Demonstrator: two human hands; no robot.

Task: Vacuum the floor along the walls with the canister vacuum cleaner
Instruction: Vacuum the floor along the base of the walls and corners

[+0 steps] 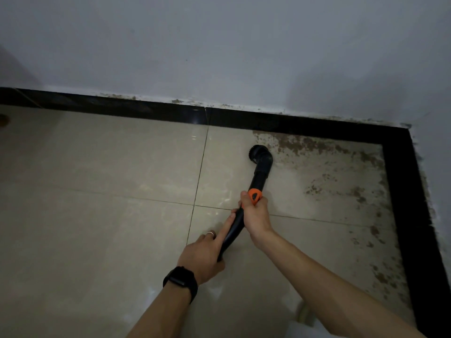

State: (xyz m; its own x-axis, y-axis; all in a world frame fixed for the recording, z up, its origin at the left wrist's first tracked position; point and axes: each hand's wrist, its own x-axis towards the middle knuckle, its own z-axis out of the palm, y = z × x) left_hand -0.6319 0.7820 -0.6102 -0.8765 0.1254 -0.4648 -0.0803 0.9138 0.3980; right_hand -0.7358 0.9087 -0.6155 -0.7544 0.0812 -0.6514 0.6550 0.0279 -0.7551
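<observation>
I hold the black vacuum tube [234, 230] with both hands. My right hand [256, 215] is wrapped tight around it just under the orange part [255, 195]. My left hand [205, 252] holds it lower down, with one finger lying straight along it. The round brush head [256, 151] is down on the floor [97, 191], near the black strip [292, 123] at the bottom of the wall [219, 45], right at the edge of the brown dirt [305, 145].

The tube looks like hard plastic, so I think it is stiff and light and will not bend when I push. It looks smooth, so it could slip or turn in my hands. Two hands spread apart like this should keep the brush flat. The bristles are probably soft and will squash if I press too hard. I cannot see the big vacuum body, so I guess it may tug from behind.
</observation>
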